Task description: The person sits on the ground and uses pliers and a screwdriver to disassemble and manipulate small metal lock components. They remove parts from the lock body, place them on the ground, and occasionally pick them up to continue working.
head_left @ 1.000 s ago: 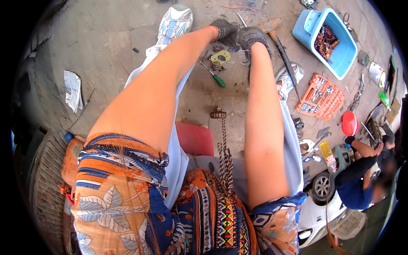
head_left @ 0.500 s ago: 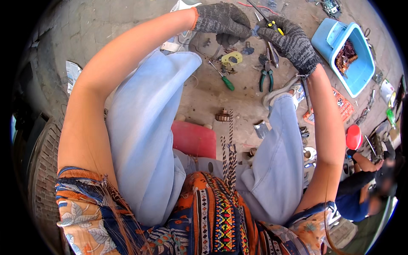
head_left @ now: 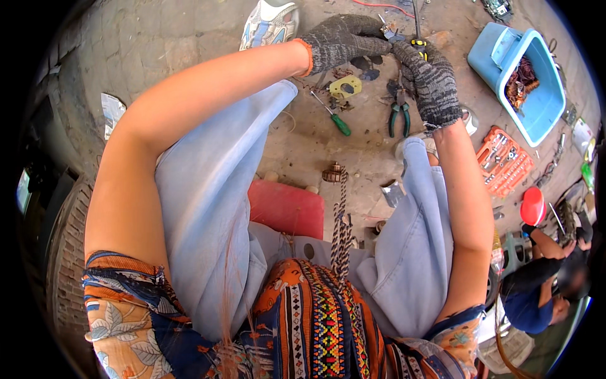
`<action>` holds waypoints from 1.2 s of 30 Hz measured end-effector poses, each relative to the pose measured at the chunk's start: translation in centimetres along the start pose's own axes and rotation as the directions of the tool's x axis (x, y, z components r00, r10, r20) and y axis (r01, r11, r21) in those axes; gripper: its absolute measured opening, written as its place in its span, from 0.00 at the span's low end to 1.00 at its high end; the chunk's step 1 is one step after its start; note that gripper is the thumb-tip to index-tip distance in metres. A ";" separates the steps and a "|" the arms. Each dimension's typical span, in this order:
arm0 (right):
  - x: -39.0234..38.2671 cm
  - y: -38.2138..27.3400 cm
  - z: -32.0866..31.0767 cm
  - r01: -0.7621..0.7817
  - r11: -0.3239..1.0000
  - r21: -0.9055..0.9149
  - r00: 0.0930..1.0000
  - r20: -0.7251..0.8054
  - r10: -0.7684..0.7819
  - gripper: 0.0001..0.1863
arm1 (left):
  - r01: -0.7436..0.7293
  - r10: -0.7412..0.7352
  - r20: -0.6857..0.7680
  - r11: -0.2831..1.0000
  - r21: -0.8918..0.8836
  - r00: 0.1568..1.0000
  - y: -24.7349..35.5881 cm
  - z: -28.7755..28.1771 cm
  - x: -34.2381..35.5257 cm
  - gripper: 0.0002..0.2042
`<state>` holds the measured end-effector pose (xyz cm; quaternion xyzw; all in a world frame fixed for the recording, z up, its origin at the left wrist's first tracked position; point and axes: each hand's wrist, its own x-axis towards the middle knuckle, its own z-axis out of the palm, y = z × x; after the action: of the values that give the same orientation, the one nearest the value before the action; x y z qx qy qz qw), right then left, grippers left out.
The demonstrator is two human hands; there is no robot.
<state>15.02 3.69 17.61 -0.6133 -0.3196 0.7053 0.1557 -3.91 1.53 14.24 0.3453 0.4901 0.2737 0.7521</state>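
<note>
Presumably light and stiff, the small grey part [head_left: 390,33], best gripped by its edges, sits pinched in your left hand [head_left: 344,44], your right hand [head_left: 432,81] grasping a yellow-and-black tool [head_left: 418,43].

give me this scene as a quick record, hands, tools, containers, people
left hand: left hand gloved, fingertips at a small metallic piece, grip unclear
right hand: right hand gloved, holding a yellow-and-black tool
ground tools: green-handled screwdriver, pliers, orange socket case lying open
container: blue bin with copper-coloured scrap inside
others: person in dark blue at lower right
</note>
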 end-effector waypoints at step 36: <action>1.3 1.7 0.1 0.199 0.189 -0.961 0.958 0.151 -0.244 0.17 | 0.385 -0.425 -0.258 0.902 -0.194 0.867 -7.3 -1.2 8.8 0.11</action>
<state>14.98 3.22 15.52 -0.5361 -0.7692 0.3120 -0.1533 -1.21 3.98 3.35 0.1377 0.6380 0.1905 0.7333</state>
